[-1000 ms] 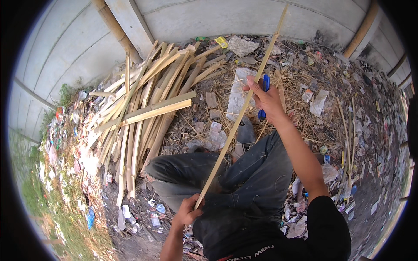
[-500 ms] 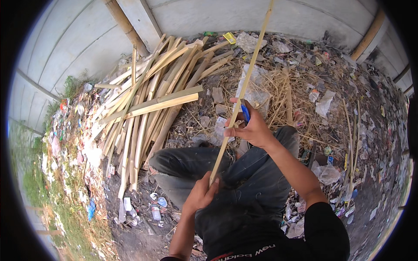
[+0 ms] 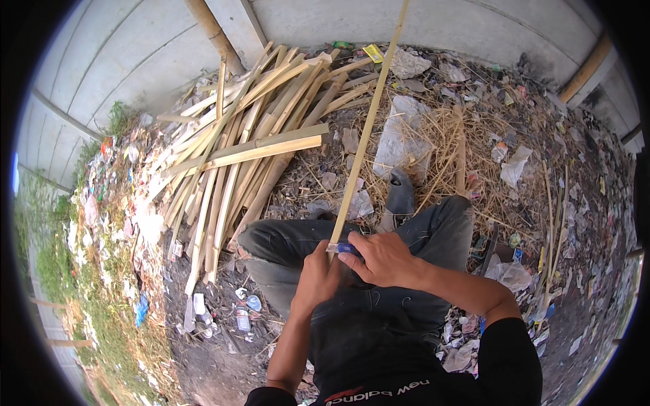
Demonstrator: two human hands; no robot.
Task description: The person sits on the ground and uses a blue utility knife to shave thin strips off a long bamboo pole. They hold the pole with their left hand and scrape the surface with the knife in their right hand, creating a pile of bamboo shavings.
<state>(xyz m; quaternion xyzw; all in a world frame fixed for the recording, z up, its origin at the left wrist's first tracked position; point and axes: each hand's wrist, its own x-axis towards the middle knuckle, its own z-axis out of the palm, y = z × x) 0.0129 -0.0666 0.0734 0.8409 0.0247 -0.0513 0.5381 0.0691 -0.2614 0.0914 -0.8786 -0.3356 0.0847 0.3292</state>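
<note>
A long, thin bamboo strip [image 3: 369, 128] slants up and away from my lap to the far wall. Near its lower end, my left hand [image 3: 316, 279] is closed around it. My right hand [image 3: 387, 259] grips a small blue-handled knife [image 3: 346, 248], whose short blade lies across the strip just beyond my left fingers. Both hands are close together above my crossed legs. How deep the blade sits in the bamboo cannot be made out.
A big pile of split bamboo [image 3: 250, 145] lies ahead to the left. Straw-like shavings [image 3: 440, 149] and a pale slab [image 3: 404, 132] are beyond my legs. Litter covers much of the ground. Loose thin strips [image 3: 552, 230] lie at right, and a panel wall [image 3: 433, 27] stands behind.
My right hand has come down toward my left hand with the knife, from farther up the strip. Its blade now crosses the strip. My left hand keeps its hold near the lower end.
</note>
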